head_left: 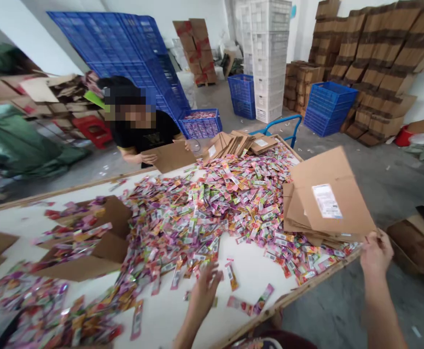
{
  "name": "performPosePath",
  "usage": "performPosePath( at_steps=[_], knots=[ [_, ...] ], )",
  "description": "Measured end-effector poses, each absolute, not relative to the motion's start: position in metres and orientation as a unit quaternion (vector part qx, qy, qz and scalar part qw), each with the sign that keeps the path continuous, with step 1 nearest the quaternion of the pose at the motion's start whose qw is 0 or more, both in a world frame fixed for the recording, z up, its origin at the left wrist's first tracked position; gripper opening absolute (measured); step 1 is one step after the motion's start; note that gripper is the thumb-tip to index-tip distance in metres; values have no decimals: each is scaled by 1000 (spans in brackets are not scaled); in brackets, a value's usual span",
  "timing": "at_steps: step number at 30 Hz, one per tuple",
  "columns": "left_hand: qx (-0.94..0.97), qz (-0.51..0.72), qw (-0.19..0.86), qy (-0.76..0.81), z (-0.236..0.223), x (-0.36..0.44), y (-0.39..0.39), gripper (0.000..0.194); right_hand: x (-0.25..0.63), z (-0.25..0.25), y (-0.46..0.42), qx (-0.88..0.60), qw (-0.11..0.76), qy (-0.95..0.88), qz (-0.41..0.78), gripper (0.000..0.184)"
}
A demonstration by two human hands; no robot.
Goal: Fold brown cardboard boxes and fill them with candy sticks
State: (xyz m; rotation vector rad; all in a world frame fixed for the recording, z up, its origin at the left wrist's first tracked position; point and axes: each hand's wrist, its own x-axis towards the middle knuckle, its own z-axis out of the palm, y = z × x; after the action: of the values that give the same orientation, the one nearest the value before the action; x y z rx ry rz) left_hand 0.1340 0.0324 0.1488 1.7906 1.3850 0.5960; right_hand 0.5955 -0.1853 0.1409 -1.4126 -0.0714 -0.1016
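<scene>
At the table's right side my right hand (375, 249) pinches the lower corner of a flattened cardboard box (306, 189) bearing a white label (327, 200). This box is lifted at a tilt above other flat cardboard (294, 213) lying on the packets. My left hand (203, 291) hovers over the table near its front edge, fingers apart and holding nothing that I can see. Around it are small colourful stick packets (175, 274), heaped into a large pile (215, 203) over the middle. Left of the pile, an open carton (84, 266) contains more packets.
Across the table a person (146, 131) holds a cardboard piece (173, 156). Folded cartons (230, 145) lie at the far edge. Blue crates (330, 104), white crates (270, 63) and stacked cardboard (379, 53) stand behind. A wooden rim (306, 286) borders the white tabletop (161, 310).
</scene>
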Motion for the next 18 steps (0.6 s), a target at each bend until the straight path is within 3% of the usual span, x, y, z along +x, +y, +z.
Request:
performPosePath(
  at_steps=[3, 7, 10, 18],
  knots=[
    [646, 364, 411, 530, 199, 165, 47, 73, 541, 184, -161, -664, 737, -123, -6, 44],
    [599, 427, 415, 536, 239, 174, 50, 69, 444, 211, -110, -673, 701, -228, 58, 50],
    [540, 456, 403, 581, 230, 140, 46, 67, 380, 203, -93, -656, 690, -292, 89, 47],
    [455, 385, 563, 572, 165, 7, 40, 58, 264, 161, -89, -619, 647, -372, 243, 46]
  ],
)
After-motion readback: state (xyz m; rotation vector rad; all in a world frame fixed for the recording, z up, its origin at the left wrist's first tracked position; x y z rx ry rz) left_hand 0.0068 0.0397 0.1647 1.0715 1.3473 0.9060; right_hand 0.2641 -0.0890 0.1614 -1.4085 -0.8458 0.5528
